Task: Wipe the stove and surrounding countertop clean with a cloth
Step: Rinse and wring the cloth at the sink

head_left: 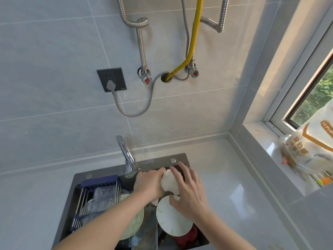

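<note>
A white cloth (169, 183) is bunched between both hands over the dark sink (100, 175), just below the chrome faucet (128, 157). My left hand (148, 184) grips the cloth from the left. My right hand (187, 188) wraps it from the right, fingers curled over it and thumb under it. The pale countertop (225, 177) lies to the right of the sink. No stove is in view.
The sink holds a white plate (173, 221), a greenish plate (134, 222), a red item (189, 237) and a wire rack (97, 197) with clear containers. Bags of food (306, 150) sit on the window sill at right. A socket (111, 79), hoses and valves hang on the tiled wall.
</note>
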